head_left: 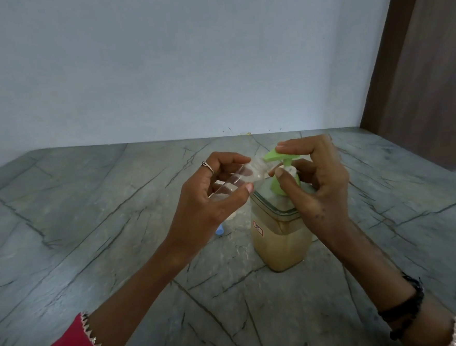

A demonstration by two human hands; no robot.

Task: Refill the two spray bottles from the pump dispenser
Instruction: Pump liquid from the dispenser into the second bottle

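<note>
Filling in hand. My left hand grips the clear spray bottle, tilted, mouth at the green pump spout. Right hand pinches the pump head of the dispenser, mid-tabletop. Next, in my judgement: press down, mouth aligned.

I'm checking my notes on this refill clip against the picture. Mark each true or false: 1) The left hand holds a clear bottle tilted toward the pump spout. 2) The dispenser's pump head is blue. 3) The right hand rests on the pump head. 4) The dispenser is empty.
1) True: the left hand grips the clear bottle, tilted, mouth at the spout.
2) False: the pump head is green.
3) True: the right hand has fingers on top of it.
4) False: the dispenser holds yellowish liquid well up its body.
</note>
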